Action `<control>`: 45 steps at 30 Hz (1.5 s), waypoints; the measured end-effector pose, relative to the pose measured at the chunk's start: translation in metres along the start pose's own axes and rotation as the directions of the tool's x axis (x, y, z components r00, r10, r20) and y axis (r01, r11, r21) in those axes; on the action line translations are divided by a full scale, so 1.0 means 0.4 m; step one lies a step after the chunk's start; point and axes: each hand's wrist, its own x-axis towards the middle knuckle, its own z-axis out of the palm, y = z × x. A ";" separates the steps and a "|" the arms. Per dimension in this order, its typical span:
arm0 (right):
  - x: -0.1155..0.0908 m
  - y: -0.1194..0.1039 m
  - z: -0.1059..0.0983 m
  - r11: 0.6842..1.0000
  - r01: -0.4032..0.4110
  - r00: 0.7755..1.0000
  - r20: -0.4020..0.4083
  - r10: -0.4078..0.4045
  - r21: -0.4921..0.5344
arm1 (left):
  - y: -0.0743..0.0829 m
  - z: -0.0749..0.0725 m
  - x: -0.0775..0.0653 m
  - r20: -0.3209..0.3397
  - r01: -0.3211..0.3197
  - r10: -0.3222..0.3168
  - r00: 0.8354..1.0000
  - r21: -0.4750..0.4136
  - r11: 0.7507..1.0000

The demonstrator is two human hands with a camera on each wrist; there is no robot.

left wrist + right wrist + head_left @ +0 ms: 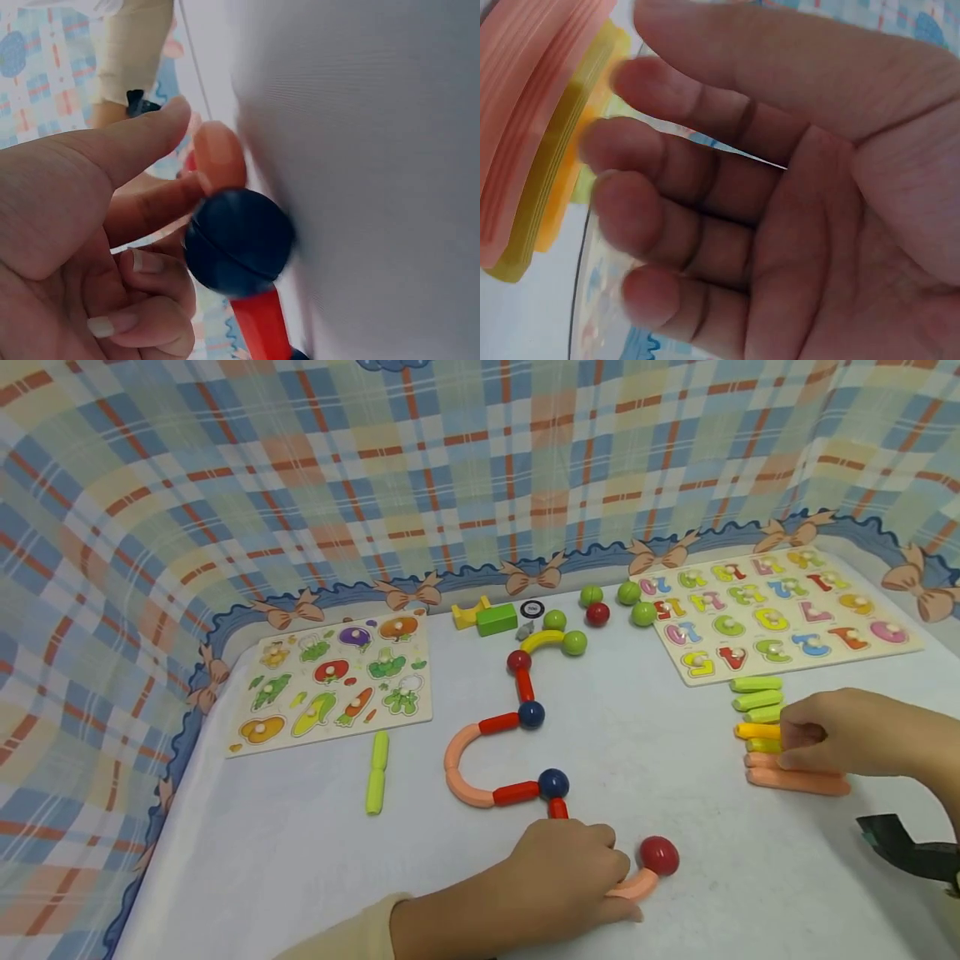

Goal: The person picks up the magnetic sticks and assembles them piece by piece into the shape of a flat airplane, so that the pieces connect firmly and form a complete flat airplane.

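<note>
Pinching a peach curved piece [637,885] against the red ball [659,856] with the left hand [558,878], back upward, and hiding a blue ball [238,241] from the head view. Reaching over the row of sticks [758,732] with the right hand [836,735], fingers loosely bent, covering several ends.

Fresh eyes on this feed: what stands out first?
The winding ball-and-stick chain down the middle of the table, with the left hand over its near part. Behind it, the vegetable board at left and number board at right. Then the right hand over the loose sticks.
</note>
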 end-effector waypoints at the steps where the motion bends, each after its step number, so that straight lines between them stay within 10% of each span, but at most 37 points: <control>1: -0.002 -0.002 0.004 1.000 -0.002 1.000 0.029 0.002 0.000 | 0.004 -0.001 0.006 0.009 -0.003 0.003 1.000 0.013 1.000; 15: -0.005 -0.050 0.042 0.988 -0.038 0.999 -0.015 0.036 -0.151 | 0.023 -0.006 0.040 0.062 0.019 -0.020 0.998 0.025 1.000; 26: -0.007 -0.060 0.048 0.980 -0.108 0.987 0.098 0.125 -0.167 | 0.022 -0.007 0.045 0.085 0.028 -0.028 0.996 -0.001 1.000; 36: 0.005 -0.086 0.048 0.961 0.237 0.967 0.065 -0.248 0.140 | 0.023 -0.004 0.047 0.105 0.055 -0.054 0.993 -0.013 0.998; 45: 0.013 -0.113 0.051 0.929 0.308 0.950 -0.004 -0.314 0.204 | 0.027 -0.003 0.049 0.110 0.063 -0.064 0.992 0.006 0.998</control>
